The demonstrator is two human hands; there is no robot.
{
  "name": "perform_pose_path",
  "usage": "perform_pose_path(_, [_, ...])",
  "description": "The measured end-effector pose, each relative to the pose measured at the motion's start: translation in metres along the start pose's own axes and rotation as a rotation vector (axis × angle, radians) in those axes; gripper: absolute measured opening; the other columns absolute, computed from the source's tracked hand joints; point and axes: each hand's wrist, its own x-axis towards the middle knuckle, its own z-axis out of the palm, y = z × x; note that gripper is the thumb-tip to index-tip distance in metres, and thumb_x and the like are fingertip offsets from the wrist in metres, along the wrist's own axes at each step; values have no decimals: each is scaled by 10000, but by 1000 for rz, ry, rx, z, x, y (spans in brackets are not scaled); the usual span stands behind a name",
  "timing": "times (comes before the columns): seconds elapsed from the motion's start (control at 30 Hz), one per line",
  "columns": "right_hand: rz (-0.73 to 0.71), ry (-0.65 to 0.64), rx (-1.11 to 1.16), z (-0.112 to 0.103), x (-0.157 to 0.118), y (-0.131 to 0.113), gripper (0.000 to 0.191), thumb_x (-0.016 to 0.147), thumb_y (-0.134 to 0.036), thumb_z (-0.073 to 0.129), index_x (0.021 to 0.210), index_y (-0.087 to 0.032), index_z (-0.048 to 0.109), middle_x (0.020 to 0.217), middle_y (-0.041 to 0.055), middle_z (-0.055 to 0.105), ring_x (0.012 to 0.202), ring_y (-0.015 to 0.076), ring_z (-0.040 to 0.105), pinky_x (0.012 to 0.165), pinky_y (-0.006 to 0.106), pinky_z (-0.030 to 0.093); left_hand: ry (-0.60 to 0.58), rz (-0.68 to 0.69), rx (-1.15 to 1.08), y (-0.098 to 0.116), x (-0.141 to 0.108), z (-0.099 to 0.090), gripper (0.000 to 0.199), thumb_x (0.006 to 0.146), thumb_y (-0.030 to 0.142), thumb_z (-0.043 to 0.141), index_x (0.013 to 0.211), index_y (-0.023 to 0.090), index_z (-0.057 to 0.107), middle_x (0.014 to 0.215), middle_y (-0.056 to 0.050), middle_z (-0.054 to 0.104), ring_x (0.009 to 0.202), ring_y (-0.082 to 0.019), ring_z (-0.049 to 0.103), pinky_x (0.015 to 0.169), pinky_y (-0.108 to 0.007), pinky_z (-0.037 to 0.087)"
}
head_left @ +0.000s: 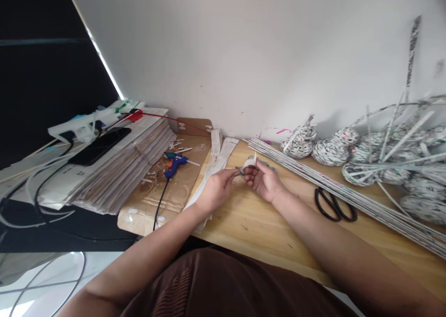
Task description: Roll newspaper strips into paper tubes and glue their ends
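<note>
Over the wooden tabletop my right hand [263, 181] is closed around a small piece of white paper [250, 162], curled in its fingers. My left hand [219, 189] is closed in a pinch just to the left, its fingertips at a small dark greyish bit [239, 170] whose kind I cannot make out. Behind my left hand lie long flat newspaper strips [213, 161]. A grey patch shows just behind my right fingers, mostly hidden.
A blue glue gun [174, 166] lies on cardboard [181, 191], left of it a tall paper stack [128, 168] with a phone [101, 146] and a power strip [83, 126]. Rightward are newspaper rods [334, 187], black-handled scissors [334, 205] and several woven paper pieces [299, 140].
</note>
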Motion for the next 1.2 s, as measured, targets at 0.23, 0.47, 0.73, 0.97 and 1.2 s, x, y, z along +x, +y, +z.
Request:
perform_pose_path(0.23, [-52, -67, -146, 1, 2, 3, 529, 784, -611, 613, 560, -186, 393, 477, -32, 533, 372, 89, 491, 331, 182, 303, -107, -580, -923, -10, 0, -19, 309, 790, 274, 696, 1052, 124, 636, 1039, -140, 711, 753, -175, 710, 696, -279, 576])
perform_pose_path(0.47, [-124, -222, -587, 2, -5, 14, 459, 751, -611, 652, 715, -164, 558, 593, -4, 599, 444, 100, 554, 330, 171, 315, -220, -516, -991, -2, -9, -22, 304, 831, 257, 663, 1103, 132, 610, 1069, -144, 706, 787, -183, 717, 699, -269, 583])
perform_pose_path(0.73, [-124, -123, -291, 0, 1, 9, 290, 744, -425, 734, 818, -175, 605, 677, 11, 655, 562, 114, 582, 441, 192, 424, -384, -564, -973, 3, -24, -27, 358, 807, 285, 694, 1125, 143, 613, 1096, -154, 697, 827, -193, 707, 726, -300, 569])
perform_pose_path(0.97, [-150, -80, -241, -2, 3, 9, 201, 758, -348, 726, 830, -186, 631, 689, 6, 661, 560, 112, 564, 433, 194, 419, -466, -676, -858, 3, -59, -50, 256, 812, 316, 682, 983, 130, 643, 927, -116, 717, 771, -156, 691, 697, -254, 539])
perform_pose_path(1.2, [-157, -79, -222, -1, 3, 8, 147, 784, -307, 714, 794, -178, 646, 677, 4, 655, 566, 103, 569, 442, 182, 434, -386, -826, -613, -1, -112, -100, 312, 760, 401, 707, 941, 163, 617, 755, -33, 681, 602, -131, 634, 546, -220, 468])
